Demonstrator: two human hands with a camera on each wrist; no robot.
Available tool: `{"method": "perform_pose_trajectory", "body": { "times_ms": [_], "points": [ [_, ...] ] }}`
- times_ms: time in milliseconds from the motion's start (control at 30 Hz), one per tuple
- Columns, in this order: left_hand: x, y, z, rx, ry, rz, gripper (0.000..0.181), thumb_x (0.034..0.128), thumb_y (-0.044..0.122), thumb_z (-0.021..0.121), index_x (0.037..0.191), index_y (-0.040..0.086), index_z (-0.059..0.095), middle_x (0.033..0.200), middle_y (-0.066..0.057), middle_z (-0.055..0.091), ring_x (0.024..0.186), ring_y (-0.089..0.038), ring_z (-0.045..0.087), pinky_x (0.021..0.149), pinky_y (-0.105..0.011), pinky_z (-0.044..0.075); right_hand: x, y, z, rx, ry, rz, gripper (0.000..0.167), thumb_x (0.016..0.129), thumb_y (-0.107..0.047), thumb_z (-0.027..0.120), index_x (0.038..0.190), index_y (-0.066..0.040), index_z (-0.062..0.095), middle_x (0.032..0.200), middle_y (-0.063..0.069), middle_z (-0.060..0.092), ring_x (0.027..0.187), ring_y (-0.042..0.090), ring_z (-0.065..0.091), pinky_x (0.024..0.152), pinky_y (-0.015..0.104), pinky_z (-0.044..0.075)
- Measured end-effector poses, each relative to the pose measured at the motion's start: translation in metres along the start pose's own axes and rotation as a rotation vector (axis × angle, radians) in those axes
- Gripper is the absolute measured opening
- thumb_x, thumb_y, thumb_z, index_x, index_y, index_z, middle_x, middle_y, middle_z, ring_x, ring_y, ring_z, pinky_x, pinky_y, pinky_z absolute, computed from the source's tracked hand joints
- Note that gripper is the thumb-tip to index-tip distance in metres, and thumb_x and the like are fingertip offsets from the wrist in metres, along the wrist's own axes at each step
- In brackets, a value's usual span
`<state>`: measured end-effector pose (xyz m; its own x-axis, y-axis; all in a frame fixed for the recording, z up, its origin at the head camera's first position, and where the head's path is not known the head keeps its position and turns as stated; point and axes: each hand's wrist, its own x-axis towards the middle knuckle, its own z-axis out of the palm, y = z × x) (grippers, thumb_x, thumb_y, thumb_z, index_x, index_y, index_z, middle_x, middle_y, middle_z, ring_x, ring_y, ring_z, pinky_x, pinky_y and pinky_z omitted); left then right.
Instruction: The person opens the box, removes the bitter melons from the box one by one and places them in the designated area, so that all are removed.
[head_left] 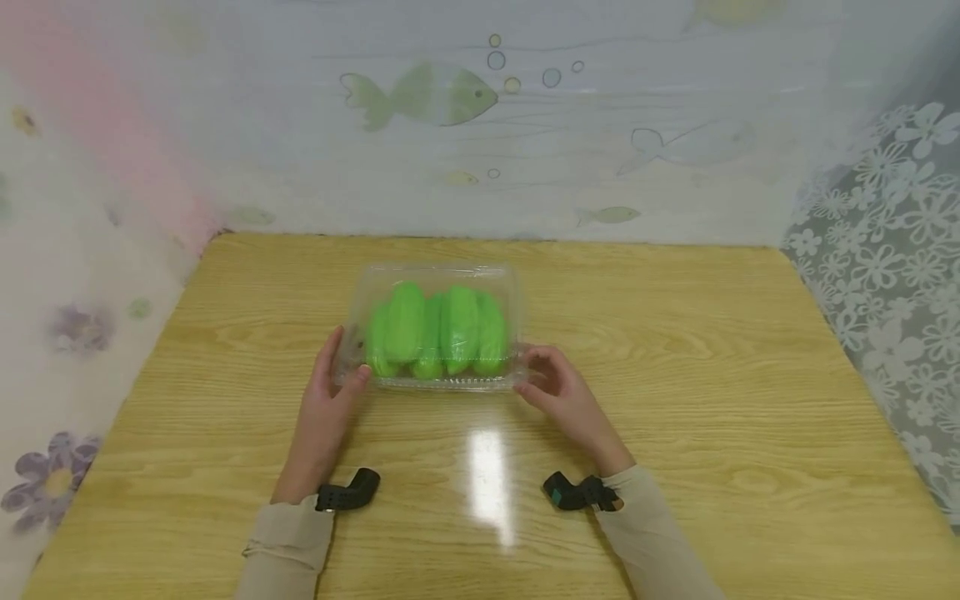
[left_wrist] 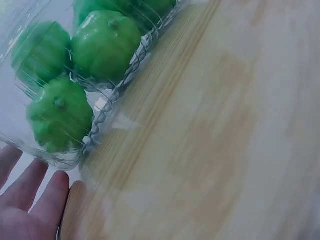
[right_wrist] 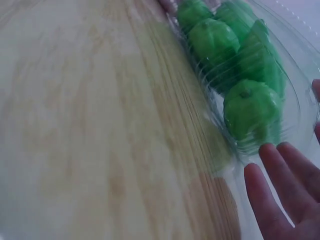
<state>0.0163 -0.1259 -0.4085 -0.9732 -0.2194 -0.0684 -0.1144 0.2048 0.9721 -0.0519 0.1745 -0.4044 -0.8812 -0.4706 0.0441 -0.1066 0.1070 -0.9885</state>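
Observation:
A clear plastic container (head_left: 442, 385) holds several bright green, ribbed, rounded pieces (head_left: 462, 325) and lies in front of the person on the table. The left hand (head_left: 330, 408) grips its near left corner, thumb at the front edge and fingers along the side. At the near right corner, the right hand (head_left: 566, 408) holds it with thumb and bent fingers. In the left wrist view, fingertips of the left hand (left_wrist: 30, 205) meet the container's corner. The right wrist view has the right hand's fingers (right_wrist: 285, 185) spread at the container's end; their contact surfaces are partly hidden.
The wood-grain table (head_left: 675, 375) reaches back to a wall (head_left: 555, 192) printed with fish. Flower-patterned coverings stand along the left and right sides. Each wrist wears a black device, the left one (head_left: 348, 490) and the right one (head_left: 577, 492).

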Motion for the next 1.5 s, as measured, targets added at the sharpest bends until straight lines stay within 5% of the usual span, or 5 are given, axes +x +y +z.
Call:
{"method": "perform_pose_trajectory", "body": {
  "times_ms": [400,1033,1200,1367,1500],
  "points": [
    [-0.013,0.016,-0.001,-0.099,-0.179,0.004,0.093,0.0820,0.013,0.065,0.140,0.038,-0.003,0.148,0.003,-0.003,0.134,-0.018,0.009,0.106,-0.037,0.017,0.008,0.006,-0.010,-0.212,-0.050,-0.040,0.097,0.077,-0.026,0.070,0.141,-0.040,-0.003,0.127,0.007,0.043,0.105,0.021,0.052,0.085,0.031,0.046],
    [-0.034,0.016,0.007,-0.115,-0.144,0.001,0.086,0.0854,0.018,0.061,0.142,0.033,-0.002,0.149,-0.001,0.000,0.134,-0.022,0.009,0.107,-0.041,0.013,0.007,0.004,-0.008,-0.536,0.005,-0.154,0.084,0.074,-0.041,0.069,0.141,-0.026,0.021,0.102,0.003,0.044,0.092,0.021,0.054,0.076,0.032,0.050],
    [-0.035,0.010,0.007,-0.084,-0.122,-0.005,0.084,0.0854,0.022,0.061,0.141,0.037,0.001,0.149,-0.002,0.002,0.133,-0.026,0.013,0.106,-0.045,0.016,0.009,0.004,-0.007,-0.598,0.091,-0.269,0.084,0.068,-0.035,0.077,0.136,-0.018,0.029,0.122,0.009,0.032,0.112,0.024,0.039,0.086,0.039,0.043],
    [-0.031,-0.002,0.006,-0.020,-0.113,0.011,0.081,0.0860,0.028,0.059,0.142,0.037,0.001,0.149,-0.003,0.004,0.132,-0.028,0.016,0.105,-0.047,0.017,0.017,0.007,-0.006,-0.437,0.030,-0.338,0.091,0.065,-0.018,0.080,0.134,-0.009,0.022,0.147,0.007,0.007,0.131,0.025,0.019,0.097,0.043,0.035],
    [-0.030,-0.008,0.004,0.036,-0.096,0.024,0.078,0.0866,0.034,0.057,0.142,0.038,0.002,0.149,0.000,0.004,0.132,-0.029,0.015,0.104,-0.051,0.016,0.023,0.006,-0.003,-0.331,-0.036,-0.302,0.104,0.065,-0.015,0.079,0.142,-0.017,0.010,0.149,0.000,0.004,0.125,0.023,0.032,0.095,0.042,0.037]
  ]
}}
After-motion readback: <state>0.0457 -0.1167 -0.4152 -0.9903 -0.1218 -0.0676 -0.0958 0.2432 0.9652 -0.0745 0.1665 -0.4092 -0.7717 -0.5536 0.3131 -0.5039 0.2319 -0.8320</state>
